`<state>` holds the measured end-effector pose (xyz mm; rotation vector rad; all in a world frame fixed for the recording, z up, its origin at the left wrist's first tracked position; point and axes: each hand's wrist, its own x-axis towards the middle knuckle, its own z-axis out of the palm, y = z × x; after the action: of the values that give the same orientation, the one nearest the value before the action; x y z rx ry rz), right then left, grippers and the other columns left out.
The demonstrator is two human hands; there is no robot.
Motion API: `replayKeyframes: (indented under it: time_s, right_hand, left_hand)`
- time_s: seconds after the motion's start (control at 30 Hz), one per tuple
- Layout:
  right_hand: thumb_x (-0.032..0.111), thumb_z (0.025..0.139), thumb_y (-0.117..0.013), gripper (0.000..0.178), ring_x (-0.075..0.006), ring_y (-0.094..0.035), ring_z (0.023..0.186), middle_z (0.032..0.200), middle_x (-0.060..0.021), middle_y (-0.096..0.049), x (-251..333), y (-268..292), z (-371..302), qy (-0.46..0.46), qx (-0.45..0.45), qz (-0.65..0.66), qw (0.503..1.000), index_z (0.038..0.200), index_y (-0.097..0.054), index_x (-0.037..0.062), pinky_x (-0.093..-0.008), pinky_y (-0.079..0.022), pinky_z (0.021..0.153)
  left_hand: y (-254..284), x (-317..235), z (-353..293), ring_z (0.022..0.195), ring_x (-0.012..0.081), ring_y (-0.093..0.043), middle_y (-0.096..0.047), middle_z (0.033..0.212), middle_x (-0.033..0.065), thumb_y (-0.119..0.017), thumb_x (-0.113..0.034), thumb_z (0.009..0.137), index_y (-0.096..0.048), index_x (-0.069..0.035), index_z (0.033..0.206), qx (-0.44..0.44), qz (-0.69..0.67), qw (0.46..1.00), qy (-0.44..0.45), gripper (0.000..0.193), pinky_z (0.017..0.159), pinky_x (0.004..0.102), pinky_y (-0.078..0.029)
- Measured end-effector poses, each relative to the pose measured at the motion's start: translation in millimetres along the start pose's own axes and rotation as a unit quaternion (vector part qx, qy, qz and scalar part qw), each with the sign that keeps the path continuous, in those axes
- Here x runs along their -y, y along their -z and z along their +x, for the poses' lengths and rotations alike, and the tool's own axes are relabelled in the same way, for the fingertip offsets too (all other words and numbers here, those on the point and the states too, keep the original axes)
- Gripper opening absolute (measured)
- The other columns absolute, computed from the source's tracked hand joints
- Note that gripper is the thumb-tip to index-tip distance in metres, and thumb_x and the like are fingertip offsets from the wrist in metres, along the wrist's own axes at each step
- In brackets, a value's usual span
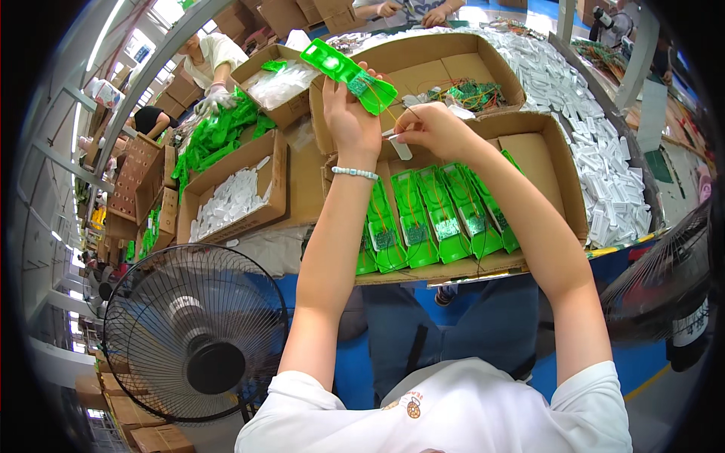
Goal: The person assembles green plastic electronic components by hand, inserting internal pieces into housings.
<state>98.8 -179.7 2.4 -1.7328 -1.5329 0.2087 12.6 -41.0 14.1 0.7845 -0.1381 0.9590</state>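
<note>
Nearest the camera is the person's white shirt (pixel 476 411), with both bare forearms reaching up from it over the front edge of the surface (pixel 652 185). The left grip (pixel 353 127), a beaded bracelet (pixel 355 173) at its wrist, is partly closed around a long green housing (pixel 332 63), which it holds tilted in the air above the boxes. A circuit board (pixel 364 85) sits in the housing, and thin wires trail off toward the other side. The right grip (pixel 439 130) has thumb and forefinger pinched together at the upper end of a small white piece (pixel 401 149); whether it also has a wire, I cannot tell.

Below the hands, at the front edge of the surface, an open cardboard box (pixel 545 155) carries a leaning row of wired green housings (pixel 444 215). A second box (pixel 461 66) just behind it holds a tangle of wired boards (pixel 479 94). White pieces (pixel 600 166) lie heaped along the right edge. Toward the left edge are a box of white parts (pixel 230 202) and a pile of green parts (pixel 215 143), with a co-worker's gloved hand (pixel 216 100) on the pile. A black fan (pixel 215 368) stands beyond the front left corner.
</note>
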Motion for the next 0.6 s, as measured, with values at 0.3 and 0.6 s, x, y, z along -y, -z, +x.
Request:
replayKeyframes:
  time_s: [0.3, 0.6]
  right_hand:
    - [0.009, 0.090, -0.061, 0.013, -0.0336, -0.064, 0.079, 0.094, -0.0141, -0.064, -4.0, 36.2, -2.8, 0.135, -0.365, -0.179, 0.904, 0.102, -0.060, 0.0028, -0.0402, -0.052, 0.067]
    - [0.003, 0.083, -0.067, 0.019, -0.0293, -0.065, 0.080, 0.095, -0.0100, -0.065, -9.1, 54.8, -6.0, 0.225, -0.471, -0.148, 0.840, 0.101, -0.061, 0.0042, -0.0385, -0.054, 0.066]
  left_hand:
    - [-3.8, 5.9, -5.7, 0.079, 0.0275, -0.065, -0.061, 0.107, 0.0189, -0.036, -0.018, 0.101, -0.045, -0.002, 0.135, 0.061, 0.134, 0.983, 0.108, 0.038, 0.070, 0.0426, -0.056]
    - [-28.8, 8.3, -30.7, 0.061, 0.0175, -0.063, -0.066, 0.092, 0.0150, -0.040, -0.023, 0.103, -0.047, -0.002, 0.136, 0.175, 0.243, 0.927, 0.228, 0.039, 0.053, 0.0311, -0.055]
